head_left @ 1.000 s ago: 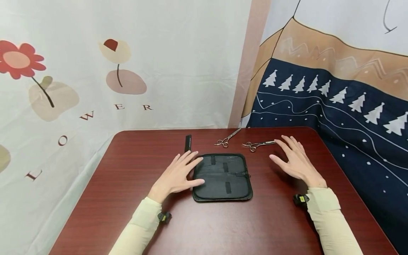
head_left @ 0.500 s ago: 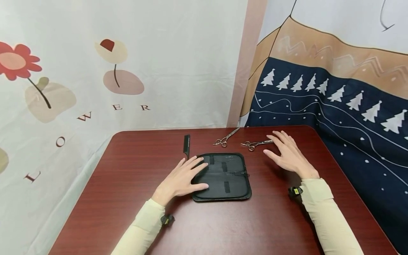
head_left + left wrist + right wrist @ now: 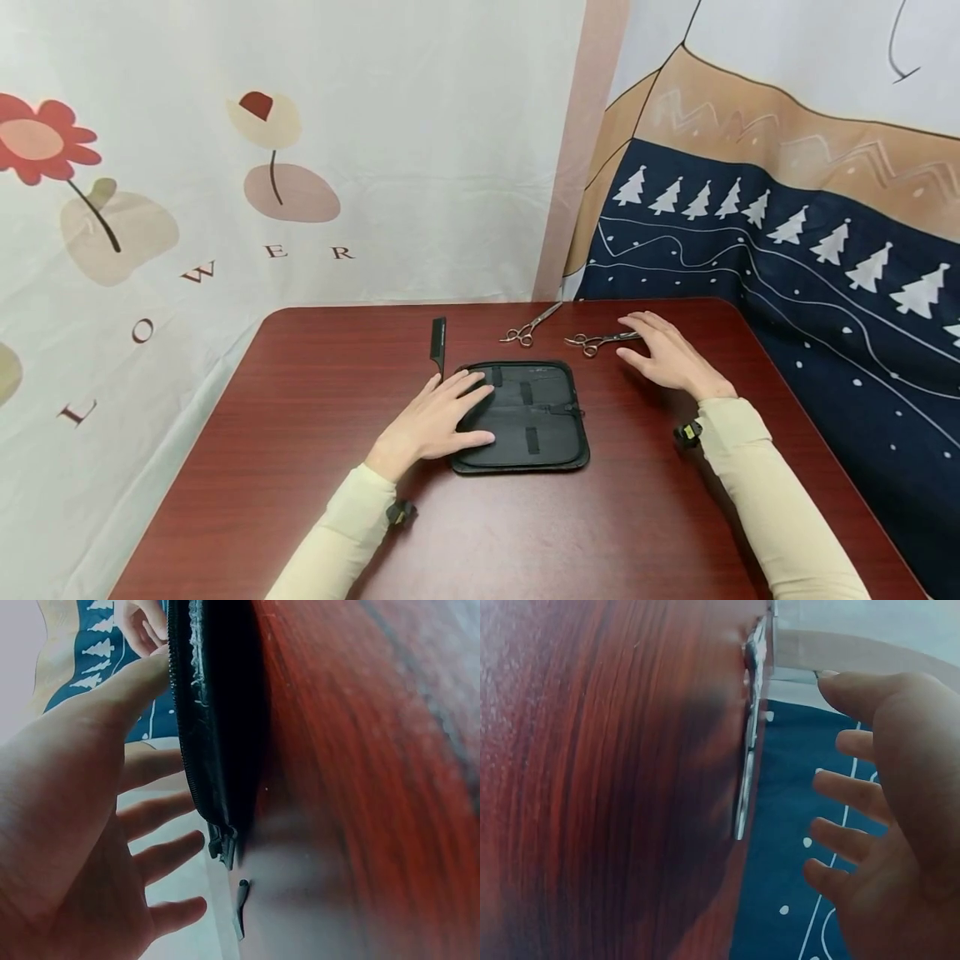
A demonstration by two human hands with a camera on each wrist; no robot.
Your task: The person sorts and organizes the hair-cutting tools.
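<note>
A black zip case (image 3: 551,429) lies on the table with its inner side and elastic loops facing up. Over its left part my left hand (image 3: 431,417) spreads its fingers. The left wrist view shows the zipped edge of the case (image 3: 199,750) close to the thumb and fingers; whether they touch it I cannot tell. My right hand (image 3: 671,354) hovers with extended, slightly bent fingers by the blade end of a pair of scissors (image 3: 600,342), covering its tip. In the right wrist view these scissors (image 3: 744,795) lie apart from the fingers.
A second pair of scissors (image 3: 531,325) lies near the back edge, behind the case. Left of it is a black tail comb (image 3: 438,340), its tail end by the left hand. Printed curtains (image 3: 420,150) hang behind the reddish-brown table (image 3: 315,375).
My right hand has moved left and a little farther back, over the scissors' blade end. My left hand has slid slightly right over the case, uncovering more of the comb.
</note>
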